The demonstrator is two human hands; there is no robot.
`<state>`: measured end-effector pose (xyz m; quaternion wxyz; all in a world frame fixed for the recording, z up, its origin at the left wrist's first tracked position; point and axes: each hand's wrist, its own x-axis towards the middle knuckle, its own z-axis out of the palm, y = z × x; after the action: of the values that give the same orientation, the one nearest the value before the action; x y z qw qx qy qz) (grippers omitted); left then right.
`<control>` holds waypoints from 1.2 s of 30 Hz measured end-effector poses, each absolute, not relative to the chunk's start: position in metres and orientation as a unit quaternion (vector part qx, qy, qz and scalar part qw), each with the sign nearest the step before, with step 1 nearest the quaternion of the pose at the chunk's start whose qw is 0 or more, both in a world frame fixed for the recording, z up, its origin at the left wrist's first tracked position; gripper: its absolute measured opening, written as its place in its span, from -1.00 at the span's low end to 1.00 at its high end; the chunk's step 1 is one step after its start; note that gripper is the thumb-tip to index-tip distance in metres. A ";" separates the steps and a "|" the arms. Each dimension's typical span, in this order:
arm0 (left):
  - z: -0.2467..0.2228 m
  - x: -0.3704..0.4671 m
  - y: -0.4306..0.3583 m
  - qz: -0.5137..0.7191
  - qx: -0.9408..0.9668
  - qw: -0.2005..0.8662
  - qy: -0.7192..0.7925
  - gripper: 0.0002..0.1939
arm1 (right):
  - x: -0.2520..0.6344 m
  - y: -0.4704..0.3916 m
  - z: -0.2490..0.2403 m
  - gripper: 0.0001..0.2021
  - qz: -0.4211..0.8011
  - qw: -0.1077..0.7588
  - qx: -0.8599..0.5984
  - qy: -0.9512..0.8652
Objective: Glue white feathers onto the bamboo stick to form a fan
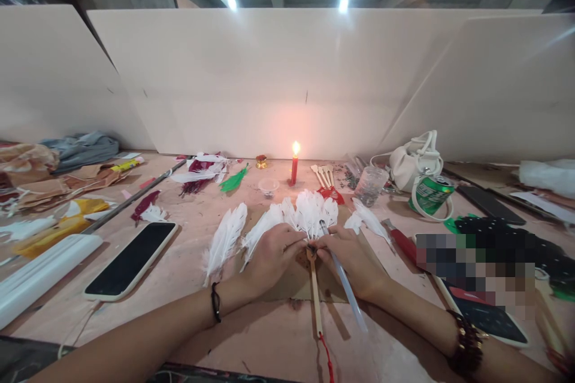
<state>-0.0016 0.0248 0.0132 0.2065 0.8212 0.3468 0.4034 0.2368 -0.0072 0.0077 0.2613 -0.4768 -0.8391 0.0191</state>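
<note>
A small fan of white feathers with a pale wooden handle lies in front of me, a red cord hanging from the handle's end. My left hand has its fingers pressed together at the base of the feathers, where they meet the handle. My right hand grips a long translucent stick, slanted down to the right, and its fingertips reach the same spot. The fingers partly hide the joint. Brown board lies beneath the fan. Loose white feathers rest left of my left hand.
A lit red candle stands behind the fan. Nearby are wooden handles with red ends, a clear plastic cup, a green can and a white bag. A phone lies left; a red-handled tool lies right.
</note>
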 end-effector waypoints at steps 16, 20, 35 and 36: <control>0.019 0.002 0.023 0.381 0.852 0.164 0.318 -0.75 | 0.235 -0.010 0.015 -0.73 0.119 0.256 -0.403 -0.870; 0.016 0.004 0.024 0.302 0.887 0.087 0.340 -0.69 | 0.233 -0.012 0.018 -0.74 0.098 0.247 -0.403 -0.876; 0.020 0.004 0.025 0.323 0.860 0.112 0.379 -0.78 | 0.234 -0.011 0.010 -0.75 0.080 0.263 -0.401 -0.874; 0.018 0.004 0.026 0.349 0.850 0.124 0.375 -0.76 | 0.233 -0.011 0.012 -0.77 0.087 0.258 -0.404 -0.873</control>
<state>0.0039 0.0257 0.0181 0.1244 0.8500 0.3747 0.3488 0.2332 -0.0110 0.0121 0.2584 -0.4038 -0.8733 0.0871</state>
